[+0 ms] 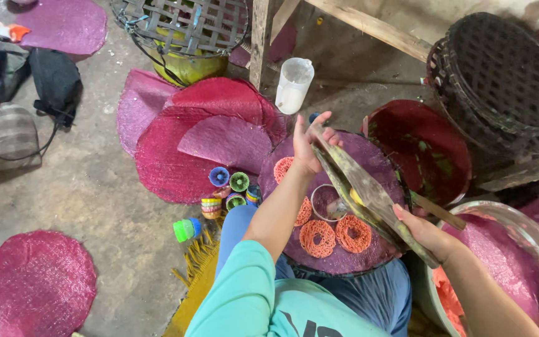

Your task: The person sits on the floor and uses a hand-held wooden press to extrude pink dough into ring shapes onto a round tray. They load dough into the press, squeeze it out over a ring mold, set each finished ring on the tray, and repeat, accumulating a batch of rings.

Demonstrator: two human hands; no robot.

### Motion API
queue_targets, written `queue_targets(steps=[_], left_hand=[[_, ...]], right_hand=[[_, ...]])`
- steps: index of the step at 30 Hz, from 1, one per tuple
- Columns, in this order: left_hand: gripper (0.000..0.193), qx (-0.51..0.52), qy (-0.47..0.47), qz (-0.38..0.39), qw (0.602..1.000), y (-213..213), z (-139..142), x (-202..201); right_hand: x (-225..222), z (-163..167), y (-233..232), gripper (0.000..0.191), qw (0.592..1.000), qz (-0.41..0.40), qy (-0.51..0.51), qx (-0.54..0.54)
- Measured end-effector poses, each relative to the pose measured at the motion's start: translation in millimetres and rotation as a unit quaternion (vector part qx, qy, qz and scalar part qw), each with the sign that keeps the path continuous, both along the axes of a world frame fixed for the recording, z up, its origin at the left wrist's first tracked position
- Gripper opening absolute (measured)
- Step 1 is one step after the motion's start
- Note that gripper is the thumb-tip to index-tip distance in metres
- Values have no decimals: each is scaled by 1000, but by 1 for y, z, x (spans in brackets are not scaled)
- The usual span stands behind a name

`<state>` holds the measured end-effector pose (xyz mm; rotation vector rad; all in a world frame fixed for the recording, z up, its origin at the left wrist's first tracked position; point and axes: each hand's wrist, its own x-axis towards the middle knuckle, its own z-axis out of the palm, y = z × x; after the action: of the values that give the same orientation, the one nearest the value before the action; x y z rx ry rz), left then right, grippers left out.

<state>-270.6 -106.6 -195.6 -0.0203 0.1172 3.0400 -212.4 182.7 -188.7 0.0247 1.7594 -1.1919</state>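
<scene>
Right hand [422, 232] nearest, fingers wrapped round long flat wooden blade [360, 182]; left hand [310, 145] raised, fingers pinching blade tip; lacy orange discs [317, 238] on round purple woven mat [369, 156].

Long flat wooden sticks [360, 187]: two or three, worn, greenish-brown, bundled together, tilted diagonally from upper left to lower right above purple round tray [369, 256], held at both ends.
</scene>
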Motion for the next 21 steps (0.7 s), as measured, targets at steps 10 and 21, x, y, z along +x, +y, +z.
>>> queue_targets(steps=[10,21], left_hand=[[64,-13,-9,38,999,-20,-7,7],[63,-34,-12,51,998,-25,14,-17]], right_hand=[[0,1,-30,78,989,-4,78,124],[-4,3,-48,66,954,-38,266,136]])
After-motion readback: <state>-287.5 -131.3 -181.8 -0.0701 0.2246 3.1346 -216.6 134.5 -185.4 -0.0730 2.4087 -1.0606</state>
